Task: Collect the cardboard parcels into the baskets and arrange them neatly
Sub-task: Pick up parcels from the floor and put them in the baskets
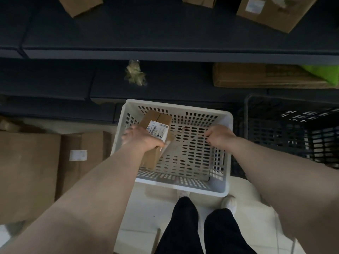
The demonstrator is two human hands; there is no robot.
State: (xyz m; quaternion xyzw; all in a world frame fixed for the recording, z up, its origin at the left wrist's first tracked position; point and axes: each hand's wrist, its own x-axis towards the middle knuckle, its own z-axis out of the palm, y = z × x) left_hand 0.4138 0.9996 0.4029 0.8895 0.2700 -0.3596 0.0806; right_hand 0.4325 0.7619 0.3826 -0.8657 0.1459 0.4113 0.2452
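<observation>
While the person stands over the white basket (176, 104), which sits on the pale floor (253, 198) just ahead of their feet, the head view shows the left hand (143, 139) gripping a long cardboard parcel (159, 123) from above, fingers wrapped over its outer side and thumb by the labelled top face. The parcel sits inside the basket close along its left wall, tilted and not yet lying flat on the perforated bottom; whether its near end touches that bottom I cannot tell. Held along the wall like this, it would, I judge, leave the rest of the bottom free for further parcels laid side by side, which suits the neat arranging the task asks for. It is the only parcel I can see in the basket. The right hand (219, 136) hovers over the right half of the basket, fingers loosely curled with nothing in them, probably ready to steady the parcel or the basket. Just right of the white basket stands a black basket (293, 125). Beyond the white basket run dark shelves (128, 52) carrying more boxes (271, 11), a flat carton (256, 76) and a crumpled scrap of clear wrap (135, 74); left of it, large cartons (27, 171) rest on the floor.
</observation>
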